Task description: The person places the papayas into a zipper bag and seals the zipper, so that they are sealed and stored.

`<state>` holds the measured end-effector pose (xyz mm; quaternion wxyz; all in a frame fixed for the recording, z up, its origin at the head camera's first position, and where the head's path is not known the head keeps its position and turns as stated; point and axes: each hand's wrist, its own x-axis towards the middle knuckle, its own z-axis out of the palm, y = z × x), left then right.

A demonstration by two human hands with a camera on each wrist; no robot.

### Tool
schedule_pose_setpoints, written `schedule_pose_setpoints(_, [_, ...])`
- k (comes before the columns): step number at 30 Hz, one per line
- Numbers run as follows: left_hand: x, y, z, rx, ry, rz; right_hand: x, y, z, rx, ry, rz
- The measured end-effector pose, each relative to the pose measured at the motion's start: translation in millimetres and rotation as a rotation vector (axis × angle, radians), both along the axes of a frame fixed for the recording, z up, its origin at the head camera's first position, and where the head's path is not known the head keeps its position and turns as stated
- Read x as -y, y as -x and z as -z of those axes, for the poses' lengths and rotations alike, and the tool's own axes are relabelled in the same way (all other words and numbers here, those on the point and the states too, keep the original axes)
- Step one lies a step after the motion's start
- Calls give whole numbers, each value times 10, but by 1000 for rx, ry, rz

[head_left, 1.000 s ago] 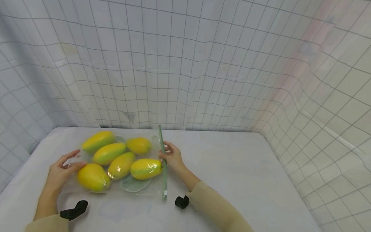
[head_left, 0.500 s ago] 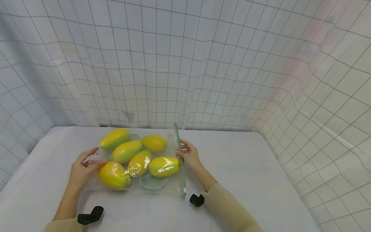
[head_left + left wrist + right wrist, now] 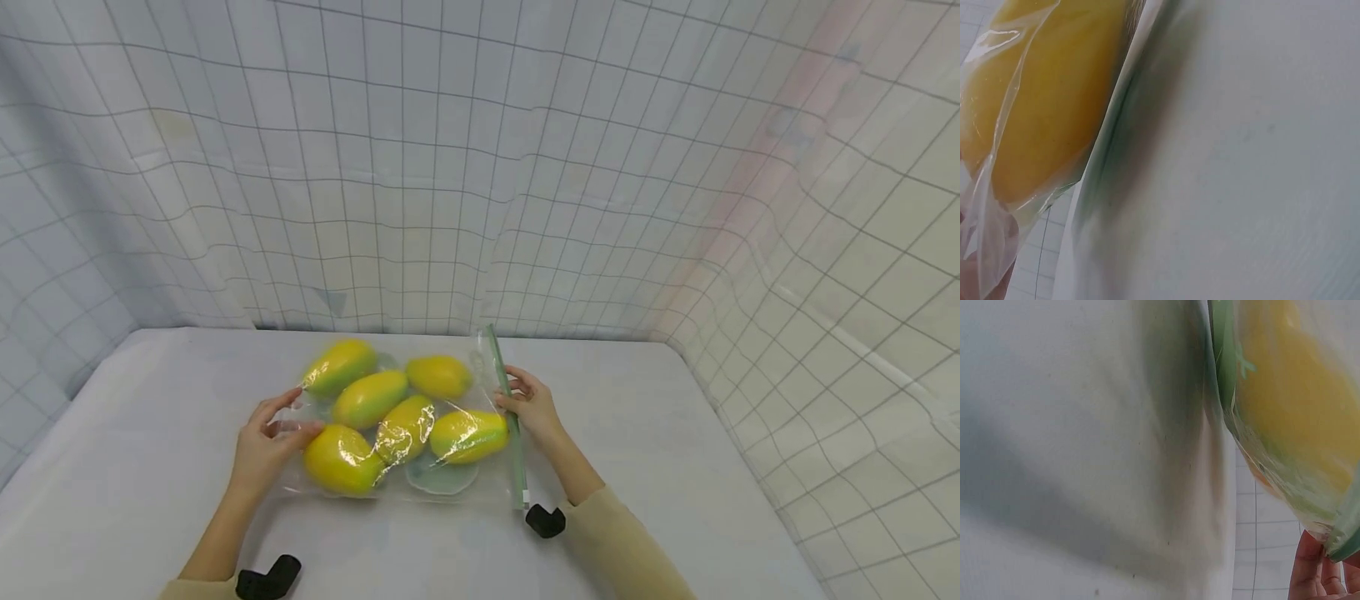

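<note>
A clear zip-lock bag (image 3: 491, 483) lies flat-wise above the white table, with several yellow-green mangoes (image 3: 370, 398) inside. A green zip strip (image 3: 517, 457) runs along its right end. At the bag's left end, my left hand (image 3: 262, 450) pinches the plastic between thumb and fingers, close to the nearest mango (image 3: 341, 462). My right hand (image 3: 536, 412) pinches the zip strip near its middle. In the right wrist view, fingertips (image 3: 1307, 565) grip the green-edged plastic. The left wrist view shows a mango (image 3: 1054, 94) behind wrinkled plastic, with only part of the hand visible.
The white table (image 3: 660, 467) extends to both sides of the bag. Grid-patterned curtains (image 3: 465, 167) enclose the back and sides. Black devices sit at both wrists, one by the left sleeve (image 3: 268, 577) and another by the right sleeve (image 3: 545, 521).
Both hands have carried the bag of mangoes steadily rightward across the table, keeping the same holds on its two ends.
</note>
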<state>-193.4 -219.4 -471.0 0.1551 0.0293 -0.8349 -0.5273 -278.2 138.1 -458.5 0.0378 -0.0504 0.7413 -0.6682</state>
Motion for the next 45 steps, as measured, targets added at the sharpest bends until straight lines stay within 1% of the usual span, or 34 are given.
schedule_pose_setpoints(3, [-106, 2, 25, 12, 0, -1, -114, 2, 8, 19, -14, 5])
schedule_pose_setpoints(7, [-247, -2, 50, 4, -4, 13, -266, 14, 29, 31, -35, 20])
schedule_pose_setpoints(10, [-347, -10, 69, -13, -5, 17, -366, 29, 49, 39, -33, 26])
schedule_pose_setpoints(13, [-435, -7, 106, -29, -27, 12, -451, 41, 74, 48, -37, 26])
schedule_pose_setpoints(17, [-540, 1, 153, -86, -68, 6, -534, 57, 101, 56, -43, 34])
schedule_pose_setpoints(20, [-607, -3, 173, -118, -68, 4, -585, 66, 115, 72, -34, 52])
schedule_pose_setpoints(22, [-642, -11, 181, -117, -62, 3, -617, 74, 129, 84, -30, 63])
schedule_pose_setpoints(29, [-699, -30, 168, -119, -83, 18, -666, 96, 206, 137, -35, 95])
schedule_pose_setpoints(32, [-705, -31, 176, -109, -66, 16, -674, 106, 249, 152, -33, 104])
schedule_pose_setpoints(36, [-702, -23, 201, -96, -36, 7, -671, 118, 282, 148, -28, 108])
schedule_pose_setpoints(40, [-692, -5, 231, -98, -17, 2, -665, 124, 297, 147, -33, 118])
schedule_pose_setpoints(45, [-686, -2, 238, -80, 1, 8, -671, 116, 316, 149, -64, 136])
